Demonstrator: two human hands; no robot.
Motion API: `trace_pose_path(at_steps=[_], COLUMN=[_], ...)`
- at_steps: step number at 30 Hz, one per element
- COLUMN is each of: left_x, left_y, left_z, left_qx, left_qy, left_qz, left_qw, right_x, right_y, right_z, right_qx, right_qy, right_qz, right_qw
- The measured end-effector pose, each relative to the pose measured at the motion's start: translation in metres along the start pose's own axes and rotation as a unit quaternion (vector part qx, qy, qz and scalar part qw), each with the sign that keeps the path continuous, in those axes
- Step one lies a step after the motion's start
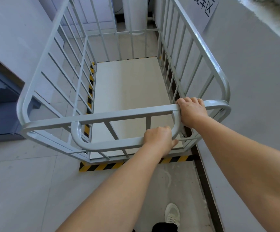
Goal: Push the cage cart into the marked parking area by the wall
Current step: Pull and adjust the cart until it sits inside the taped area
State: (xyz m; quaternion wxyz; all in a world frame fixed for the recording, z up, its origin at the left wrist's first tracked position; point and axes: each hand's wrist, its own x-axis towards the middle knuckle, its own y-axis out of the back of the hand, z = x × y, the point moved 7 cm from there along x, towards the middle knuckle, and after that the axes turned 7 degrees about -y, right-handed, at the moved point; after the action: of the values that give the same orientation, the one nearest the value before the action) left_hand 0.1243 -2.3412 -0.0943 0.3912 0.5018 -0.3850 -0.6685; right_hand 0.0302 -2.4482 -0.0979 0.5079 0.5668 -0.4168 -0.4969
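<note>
The grey barred cage cart (pixel 92 117) stands in front of me, its pale floor board (pixel 129 91) empty. Yellow-black striped tape (pixel 100 166) marks the parking area on the floor; it shows along the cart's left side and just below its near end. The cart's right side runs close along the white wall (pixel 253 81). My left hand (pixel 159 138) is closed around the curved push handle (pixel 102 145). My right hand (pixel 192 111) grips the top rail at the near right corner.
A paper sign (pixel 206 7) with printed characters hangs on the wall at the right. A dark blue-grey cabinet (pixel 0 104) stands to the left. A white column (pixel 135 12) rises beyond the cart's far end. My shoe (pixel 171 214) is on the tiled floor behind the cart.
</note>
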Motion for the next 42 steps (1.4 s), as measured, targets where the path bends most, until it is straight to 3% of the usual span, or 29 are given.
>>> trace_pose_path(at_steps=[9,16,24,42], left_x=[-0.036,-0.060,-0.050,-0.040], left_y=[-0.004,-0.010,-0.006,0.009], left_z=[-0.071,-0.126,-0.135,-0.150], left_qx=[0.045,0.060,0.072,0.106], left_qy=[-0.007,0.018,-0.043,-0.027], left_qz=[-0.015,0.016,-0.008,0.030], left_qw=[0.999,0.998,0.996,0.994], right_x=[-0.015,-0.039,-0.023,0.003], right_y=[0.019,0.008,-0.005,-0.005], right_z=[-0.029,-0.121,-0.132,-0.143], right_qx=[0.119,0.103,0.121,0.094], right_qy=[-0.044,0.041,0.012,0.016], right_qz=[-0.022,-0.063,-0.053,-0.053], right_qw=[0.992,0.992,0.991,0.994])
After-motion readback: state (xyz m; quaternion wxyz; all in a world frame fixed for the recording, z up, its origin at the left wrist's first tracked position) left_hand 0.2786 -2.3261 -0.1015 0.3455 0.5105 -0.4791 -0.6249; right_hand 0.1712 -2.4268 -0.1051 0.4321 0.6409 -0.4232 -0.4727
